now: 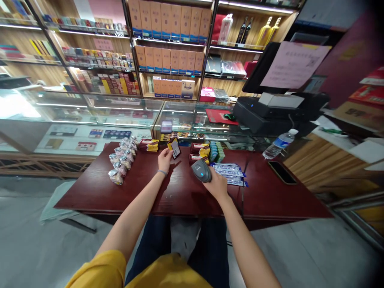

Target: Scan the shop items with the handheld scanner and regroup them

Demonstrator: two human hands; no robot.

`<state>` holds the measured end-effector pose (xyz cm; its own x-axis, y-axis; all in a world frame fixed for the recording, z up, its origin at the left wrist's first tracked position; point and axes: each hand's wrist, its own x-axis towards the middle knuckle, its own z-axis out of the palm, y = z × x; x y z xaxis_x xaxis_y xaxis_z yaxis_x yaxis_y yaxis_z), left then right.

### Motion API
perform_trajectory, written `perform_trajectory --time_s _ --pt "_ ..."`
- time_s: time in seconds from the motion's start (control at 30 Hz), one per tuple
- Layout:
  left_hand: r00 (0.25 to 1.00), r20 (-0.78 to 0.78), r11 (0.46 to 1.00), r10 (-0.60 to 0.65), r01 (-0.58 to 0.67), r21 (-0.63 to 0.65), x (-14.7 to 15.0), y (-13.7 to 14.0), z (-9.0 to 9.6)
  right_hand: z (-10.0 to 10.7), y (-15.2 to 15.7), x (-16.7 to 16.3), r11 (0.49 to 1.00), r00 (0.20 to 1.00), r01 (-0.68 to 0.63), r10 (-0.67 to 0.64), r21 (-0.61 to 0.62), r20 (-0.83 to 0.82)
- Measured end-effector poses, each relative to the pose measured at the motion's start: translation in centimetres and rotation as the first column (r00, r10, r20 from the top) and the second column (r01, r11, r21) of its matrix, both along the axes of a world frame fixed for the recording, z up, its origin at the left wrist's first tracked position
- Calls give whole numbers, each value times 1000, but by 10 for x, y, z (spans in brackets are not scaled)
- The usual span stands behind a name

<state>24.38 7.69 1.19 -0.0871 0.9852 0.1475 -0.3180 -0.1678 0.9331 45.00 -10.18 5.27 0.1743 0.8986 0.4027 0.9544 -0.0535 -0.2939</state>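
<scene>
My left hand point(165, 159) pinches a small yellow and dark packet point(175, 148), tilted up above the table point(141, 192) with a barcode-like patch showing. My right hand point(217, 183) is wrapped round a grey barcode scanner point(201, 170) with a blue light on top; its head points toward the packet side. Beyond the scanner lie stacked yellow and dark red packets point(200, 150). A similar stack point(149, 145) sits left of my left hand. Green and blue packets point(216, 151) stand beside the right stack. Blue and white long packs point(229, 173) lie partly behind my right hand.
Rows of small lidded jars point(121, 160) stand at the table's left. To the right are a water bottle point(280, 144) and a phone point(282, 172). Behind the table runs a glass display case point(120, 106); a black register point(255, 114) stands at the right. The scanner's cable point(243, 188) crosses the table.
</scene>
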Motion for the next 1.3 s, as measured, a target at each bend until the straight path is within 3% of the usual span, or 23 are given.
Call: perform_trajectory --time_s 0.13,0.33,0.57,0.73,1.0,1.13,1.3 --pt "970 -242 990 6 29 138 26 15 22 4 -5 15 997 996 70 -71 -15 -45" --pt "922 -386 957 26 89 276 70 24 37 11 -14 39 991 988 131 -134 -34 -80" --pt "671 -733 837 115 332 435 113 40 31 11 -21 66 986 983 164 -164 2 -80" --pt "573 -811 828 117 395 398 137 45 23 6 -25 76 986 984 168 -167 4 -65" --pt "598 -800 828 57 419 372 149 43 6 -3 -25 80 985 984 175 -174 5 -39" --pt "681 -731 849 -35 406 337 148 45 2 -2 -25 77 986 985 168 -168 -4 -37" --pt "805 -558 889 -200 389 242 144 42 10 2 -25 73 985 984 173 -173 -12 -32"
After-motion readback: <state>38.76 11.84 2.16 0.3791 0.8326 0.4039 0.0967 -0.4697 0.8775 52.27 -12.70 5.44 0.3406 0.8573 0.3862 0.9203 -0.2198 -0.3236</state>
